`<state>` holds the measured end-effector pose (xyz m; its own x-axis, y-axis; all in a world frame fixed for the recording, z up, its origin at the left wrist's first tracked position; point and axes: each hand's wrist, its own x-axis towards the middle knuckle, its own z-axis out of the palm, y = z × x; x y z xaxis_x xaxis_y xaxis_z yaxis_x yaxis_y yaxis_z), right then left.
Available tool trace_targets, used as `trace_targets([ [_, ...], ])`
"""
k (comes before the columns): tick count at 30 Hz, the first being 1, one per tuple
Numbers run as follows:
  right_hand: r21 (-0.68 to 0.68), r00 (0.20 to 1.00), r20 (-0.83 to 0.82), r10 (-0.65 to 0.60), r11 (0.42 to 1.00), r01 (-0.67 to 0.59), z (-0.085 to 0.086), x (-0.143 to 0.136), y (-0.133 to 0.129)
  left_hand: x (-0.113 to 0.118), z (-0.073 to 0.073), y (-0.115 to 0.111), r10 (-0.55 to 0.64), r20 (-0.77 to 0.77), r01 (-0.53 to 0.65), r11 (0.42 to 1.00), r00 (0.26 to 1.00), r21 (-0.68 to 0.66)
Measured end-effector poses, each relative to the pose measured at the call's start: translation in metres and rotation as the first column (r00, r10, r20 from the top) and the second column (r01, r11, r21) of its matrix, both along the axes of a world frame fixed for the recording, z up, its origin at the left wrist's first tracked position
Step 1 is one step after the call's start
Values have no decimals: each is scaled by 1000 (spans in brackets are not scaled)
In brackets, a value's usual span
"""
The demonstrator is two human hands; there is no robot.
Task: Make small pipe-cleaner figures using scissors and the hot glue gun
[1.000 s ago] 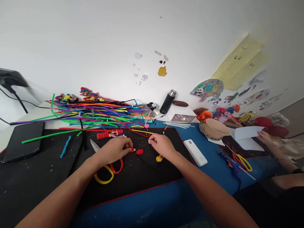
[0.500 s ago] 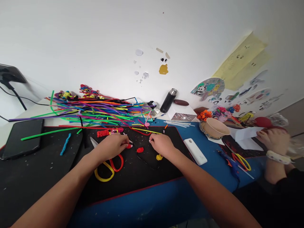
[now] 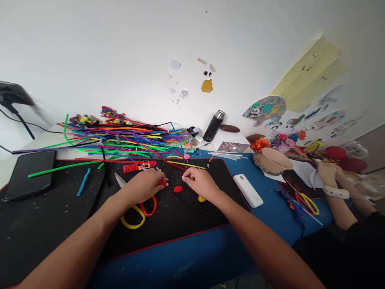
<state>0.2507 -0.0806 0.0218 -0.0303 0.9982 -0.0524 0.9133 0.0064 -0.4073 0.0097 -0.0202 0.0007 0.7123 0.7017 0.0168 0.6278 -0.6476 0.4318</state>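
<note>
My left hand (image 3: 146,184) is closed over the mat, its fingertips around a small red pipe-cleaner piece (image 3: 163,182) with pale ends. Much of that piece is hidden by the fingers. To its right, my right hand (image 3: 201,184) pinches something tiny and whitish that I cannot make out. Between the hands lie a red coiled pipe-cleaner piece (image 3: 178,188) and a thin black strand (image 3: 183,201). Under my left wrist rest scissors (image 3: 134,224) with yellow and red handles. A yellow bit (image 3: 201,198) is partly covered by my right wrist.
Behind the black mat (image 3: 168,228) lies a pile of coloured pipe cleaners (image 3: 135,138). A black phone (image 3: 28,174) is at left, a white power bank (image 3: 248,190) at right. A black flask (image 3: 214,126) stands near the wall. Further right, a co-worker's hands (image 3: 327,174) handle white paper.
My right hand has moved left, closer to my left hand, which stays nearly in place. The co-worker's hands and the white paper have shifted.
</note>
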Motion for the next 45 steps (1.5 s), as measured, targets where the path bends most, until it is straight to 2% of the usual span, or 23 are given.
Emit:
trace_targets([
  [2, 21, 986, -165, -6, 1000, 10, -4, -6, -4, -1, 0, 0, 3, 22, -3, 1000, 1000, -5],
  [5, 48, 908, -418, -11, 998, 34, -13, -14, -7, -3, 1, 3, 9, 149, -10, 1000, 989, 5],
  [8, 80, 838, -546, 0, 995, 52, -18, -19, -6, -4, 5, 5, 7, 341, -10, 1000, 940, 5],
  [10, 72, 768, -640, -11, 995, 75, -17, -23, -3, -5, 8, 4, 35, 421, -18, 999, 906, -46],
  [16, -64, 465, -878, -112, 991, 119, -7, -34, 6, -1, 12, -1, 94, 495, -1, 983, 864, -185],
  [19, -71, 410, -905, -114, 990, 119, -7, -36, 6, 1, 12, -1, 171, 555, 7, 953, 814, -304],
  [21, -57, 433, -896, -103, 991, 119, -11, -36, 5, 1, 11, 1, 309, 611, 21, 882, 729, -471],
  [24, -16, 504, -860, -79, 992, 129, -18, -35, 3, 0, 8, 4, 538, 621, 113, 697, 570, -708],
  [25, 8, 526, -848, -67, 990, 139, -20, -35, 2, 0, 8, 5, 584, 611, 145, 649, 534, -747],
  [27, 75, 573, -819, -35, 983, 166, -23, -35, 0, 0, 7, 5, 633, 601, 192, 594, 488, -781],
  [32, 294, 743, -667, 55, 936, 195, -20, -42, -6, 0, 4, 6, 672, 595, 311, 508, 440, -803],
  [35, 381, 809, -581, 85, 907, 178, -21, -47, -8, 0, 2, 7, 681, 596, 339, 490, 426, -803],
  [39, 442, 865, -493, 94, 884, 156, -23, -51, -11, -1, -2, 9, 683, 597, 345, 488, 421, -802],
  [45, 430, 896, -438, 69, 891, 142, -22, -51, -12, -1, -2, 9, 682, 587, 340, 479, 437, -809],
])
